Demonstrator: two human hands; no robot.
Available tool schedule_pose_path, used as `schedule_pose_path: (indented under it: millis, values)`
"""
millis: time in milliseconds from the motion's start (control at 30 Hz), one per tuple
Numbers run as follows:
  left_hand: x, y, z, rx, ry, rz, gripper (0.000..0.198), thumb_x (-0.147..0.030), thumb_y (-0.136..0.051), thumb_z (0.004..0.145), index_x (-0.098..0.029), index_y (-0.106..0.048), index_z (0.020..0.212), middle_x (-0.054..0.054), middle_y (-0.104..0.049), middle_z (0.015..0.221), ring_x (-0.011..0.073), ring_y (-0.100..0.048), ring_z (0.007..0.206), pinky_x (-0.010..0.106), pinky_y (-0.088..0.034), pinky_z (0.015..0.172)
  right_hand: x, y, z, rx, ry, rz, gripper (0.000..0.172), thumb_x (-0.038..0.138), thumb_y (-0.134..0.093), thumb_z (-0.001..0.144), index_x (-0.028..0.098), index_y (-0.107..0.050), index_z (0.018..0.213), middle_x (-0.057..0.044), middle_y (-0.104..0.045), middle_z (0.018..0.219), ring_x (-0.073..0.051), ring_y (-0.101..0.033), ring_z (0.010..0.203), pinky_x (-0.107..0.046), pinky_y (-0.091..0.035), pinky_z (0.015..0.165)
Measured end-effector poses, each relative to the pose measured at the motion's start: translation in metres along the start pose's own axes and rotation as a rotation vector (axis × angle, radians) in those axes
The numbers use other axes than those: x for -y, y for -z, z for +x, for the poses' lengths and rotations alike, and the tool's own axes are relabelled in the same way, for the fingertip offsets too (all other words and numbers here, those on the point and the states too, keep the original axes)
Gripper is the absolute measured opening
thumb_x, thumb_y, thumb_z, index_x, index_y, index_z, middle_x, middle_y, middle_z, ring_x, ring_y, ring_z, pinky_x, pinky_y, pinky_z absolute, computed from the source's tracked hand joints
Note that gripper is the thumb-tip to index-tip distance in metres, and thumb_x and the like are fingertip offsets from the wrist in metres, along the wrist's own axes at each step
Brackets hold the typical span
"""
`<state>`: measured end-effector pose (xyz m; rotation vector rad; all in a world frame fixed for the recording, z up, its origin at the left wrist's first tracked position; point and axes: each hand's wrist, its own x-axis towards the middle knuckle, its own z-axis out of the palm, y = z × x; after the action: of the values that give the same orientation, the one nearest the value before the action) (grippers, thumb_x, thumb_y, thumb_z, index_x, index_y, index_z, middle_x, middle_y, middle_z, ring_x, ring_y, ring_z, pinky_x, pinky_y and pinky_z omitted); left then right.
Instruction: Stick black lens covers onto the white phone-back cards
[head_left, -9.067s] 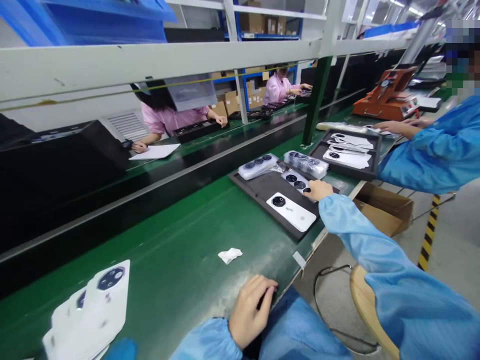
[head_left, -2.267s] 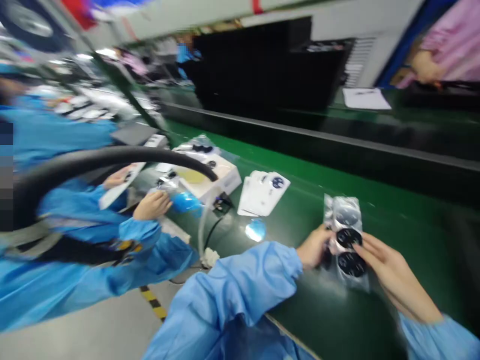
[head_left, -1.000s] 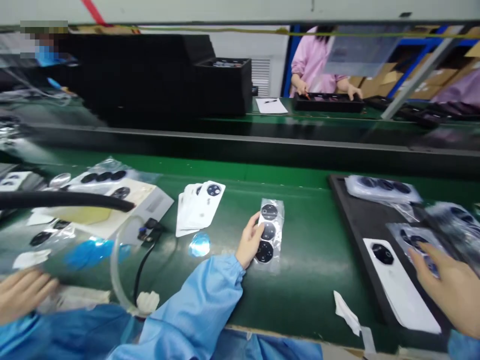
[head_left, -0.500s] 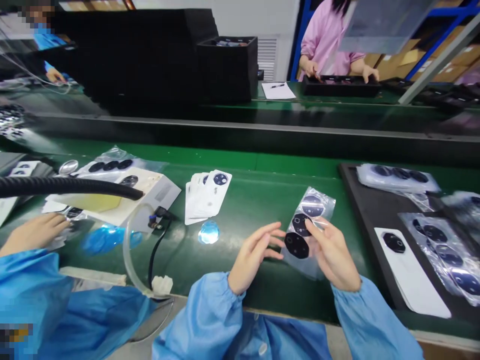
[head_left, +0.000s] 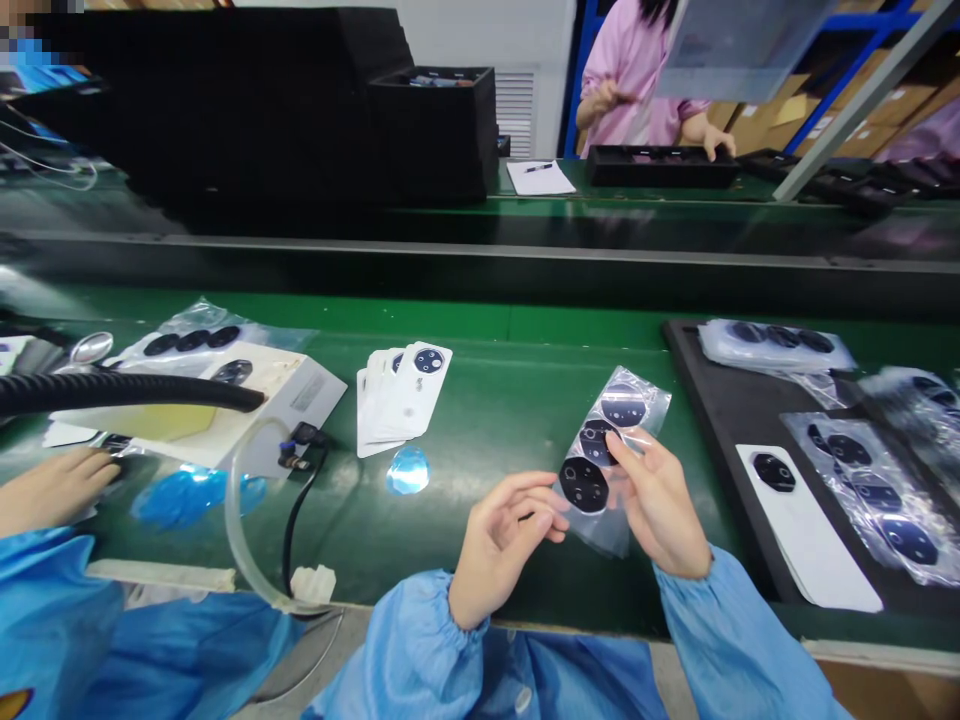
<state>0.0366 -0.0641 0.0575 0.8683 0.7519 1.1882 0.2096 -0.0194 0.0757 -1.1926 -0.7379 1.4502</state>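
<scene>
A clear plastic bag [head_left: 615, 460] holding round black lens pieces hangs between my hands above the green belt [head_left: 480, 400]. My right hand [head_left: 660, 505] grips the bag, its fingers pressed on the plastic. My left hand [head_left: 502, 545] sits at the bag's lower left, fingertips curled at its edge, with no firm hold visible. A stack of white cards [head_left: 401, 395] printed with camera rings lies to the left. A blue-tinted clear disc [head_left: 407, 470] rests near it.
A dark tray [head_left: 709, 420] at right bears bagged lens pieces and a white card [head_left: 806, 530]. On the left, a co-worker's hand [head_left: 52, 490] lies near a black hose [head_left: 112, 393], a clear tube [head_left: 238, 520] and a white box [head_left: 300, 400]. A pink-clad person [head_left: 637, 90] works across the line.
My left hand has moved in against the bag's lower-left edge, and the bag has turned slightly in my right hand. The view has shifted a little.
</scene>
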Motion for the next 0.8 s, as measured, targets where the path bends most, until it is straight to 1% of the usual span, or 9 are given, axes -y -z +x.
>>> schedule_pose_path:
  millis: [333,533,700,800]
  values:
    - [-0.0001,0.0001,-0.0005,-0.002,-0.021,0.013,0.025,-0.021,-0.065,0.089,-0.019,-0.065,0.114,0.006,-0.069,0.091,0.0121,-0.066,0.077,0.021,-0.058,0.067,0.0022,-0.0023,0.0017,-0.020,0.025,0.005,0.029,0.040,-0.074,0.078,0.020,-0.060,0.095,-0.002,-0.070,0.082,-0.015,-0.065,0.058,-0.020,-0.043,0.037]
    - [0.0006,-0.0013,0.0029,-0.029,-0.009,0.023,0.024,-0.023,-0.064,0.089,-0.018,-0.063,0.113,0.004,-0.065,0.086,0.0121,-0.064,0.075,0.022,-0.058,0.065,0.0011,-0.0035,-0.0001,-0.077,0.067,-0.027,0.032,0.040,-0.075,0.077,0.021,-0.059,0.095,0.000,-0.068,0.073,-0.014,-0.063,0.052,-0.020,-0.044,0.035]
    - [0.0005,-0.0038,0.0056,-0.063,-0.011,0.056,0.024,-0.023,-0.065,0.088,-0.016,-0.062,0.111,0.004,-0.063,0.086,0.0110,-0.061,0.075,0.021,-0.057,0.065,-0.0023,-0.0057,-0.0037,-0.114,0.146,-0.059,0.036,0.038,-0.076,0.077,0.021,-0.060,0.104,0.001,-0.068,0.072,-0.011,-0.057,0.044,-0.021,-0.044,0.034]
    - [-0.0003,-0.0058,0.0059,-0.073,-0.005,0.072,0.025,-0.021,-0.066,0.087,-0.017,-0.061,0.112,0.004,-0.062,0.091,0.0104,-0.060,0.076,0.020,-0.056,0.067,-0.0030,-0.0075,-0.0057,-0.106,0.151,-0.071,0.036,0.038,-0.074,0.079,0.022,-0.060,0.108,-0.001,-0.070,0.076,-0.012,-0.058,0.044,-0.023,-0.046,0.035]
